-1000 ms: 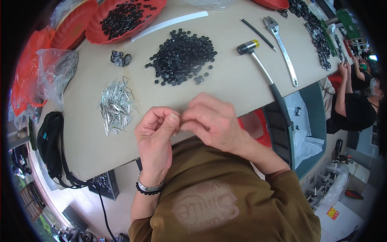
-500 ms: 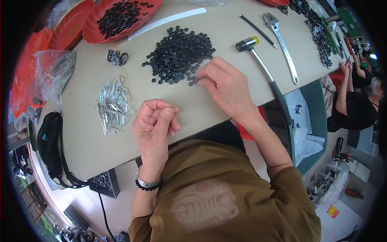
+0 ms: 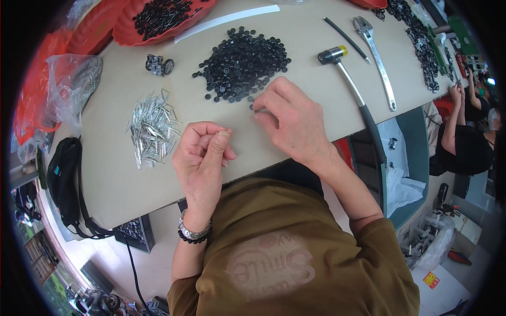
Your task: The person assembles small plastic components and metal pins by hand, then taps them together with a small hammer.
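Note:
My left hand [image 3: 203,160] is closed in a pinch, thumb pressed against the bent index finger; whatever sits between the tips is too small to make out. To its left lies a pile of thin silver metal pins [image 3: 151,129]. My right hand [image 3: 295,118] hovers at the near edge of a heap of small round black caps [image 3: 240,63]. Its thumb and index finger are curved but apart, with the index fingertip beside a loose black cap [image 3: 252,107]. Nothing shows gripped between them.
Behind the pins stands a small wheeled metal part [image 3: 159,65]. A red bowl [image 3: 124,37] holds black pieces at the back left. A mallet [image 3: 352,87], an adjustable wrench [image 3: 377,60] and a black rod [image 3: 347,39] lie right. A black pouch [image 3: 64,174] sits at the left edge.
My right thumb and index finger have parted slightly at the edge of the cap heap. My left hand keeps its pinch. The whole view has shifted a little.

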Action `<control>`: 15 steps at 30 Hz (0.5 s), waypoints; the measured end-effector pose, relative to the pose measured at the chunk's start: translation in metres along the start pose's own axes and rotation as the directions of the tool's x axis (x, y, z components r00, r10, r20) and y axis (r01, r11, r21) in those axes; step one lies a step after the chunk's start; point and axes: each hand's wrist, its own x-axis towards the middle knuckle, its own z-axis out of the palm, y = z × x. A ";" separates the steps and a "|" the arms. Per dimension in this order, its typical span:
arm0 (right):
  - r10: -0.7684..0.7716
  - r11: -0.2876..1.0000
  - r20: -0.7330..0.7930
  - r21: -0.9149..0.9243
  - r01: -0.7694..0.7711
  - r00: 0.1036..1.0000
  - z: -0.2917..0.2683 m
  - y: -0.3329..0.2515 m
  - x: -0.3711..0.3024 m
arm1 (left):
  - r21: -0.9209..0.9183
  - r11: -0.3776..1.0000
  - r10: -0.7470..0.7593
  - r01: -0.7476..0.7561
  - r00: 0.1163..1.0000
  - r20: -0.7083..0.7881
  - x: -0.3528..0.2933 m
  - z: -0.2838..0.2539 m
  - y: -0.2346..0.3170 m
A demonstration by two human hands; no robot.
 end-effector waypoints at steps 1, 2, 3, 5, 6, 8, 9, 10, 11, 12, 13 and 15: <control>-0.001 1.000 0.002 0.002 0.001 1.000 0.002 0.001 0.000 | -0.005 1.000 0.003 -0.003 1.000 -0.003 0.000 0.000 0.000; -0.056 0.998 -0.024 -0.031 0.055 0.998 0.004 0.002 0.000 | -0.009 1.000 0.005 -0.005 1.000 -0.006 -0.001 0.000 0.000; -0.110 0.992 -0.047 -0.065 0.107 0.993 0.006 0.002 0.000 | -0.008 1.000 0.004 -0.004 1.000 -0.008 -0.001 0.000 0.000; -0.175 0.975 -0.005 -0.143 0.173 0.985 0.003 -0.001 0.001 | 0.015 1.000 0.018 -0.018 1.000 -0.021 -0.001 0.000 0.000; -0.236 0.946 0.040 -0.219 0.239 0.971 0.001 -0.003 0.001 | 0.016 1.000 0.017 -0.016 1.000 -0.025 -0.001 0.000 0.001; -0.289 0.923 0.069 -0.243 0.297 0.955 -0.001 -0.008 0.003 | 0.052 0.998 0.049 -0.046 0.998 -0.050 0.000 0.002 0.002; -0.338 0.897 0.096 -0.269 0.351 0.936 -0.001 -0.009 0.003 | 0.051 0.998 0.047 -0.045 0.998 -0.050 0.000 0.002 0.001; -0.337 0.897 0.098 -0.270 0.350 0.937 -0.002 -0.008 0.003 | 0.104 0.993 0.070 -0.064 0.996 -0.056 0.001 0.003 0.001; -0.317 0.918 0.078 -0.223 0.327 0.945 -0.003 -0.006 0.002 | 0.158 0.984 0.093 -0.082 0.994 -0.064 0.002 0.003 0.000; -0.296 0.937 0.060 -0.176 0.302 0.953 -0.004 -0.003 0.002 | 0.158 0.984 0.093 -0.081 0.994 -0.066 0.003 0.004 0.001; -0.297 0.937 0.060 -0.175 0.303 0.953 -0.005 0.001 0.000 | 0.181 0.979 0.105 -0.091 0.992 -0.070 0.005 0.006 0.003; -0.156 0.987 -0.125 -0.054 0.150 0.980 -0.006 0.009 -0.004 | 0.207 0.973 0.117 -0.099 0.990 -0.076 0.010 0.009 0.003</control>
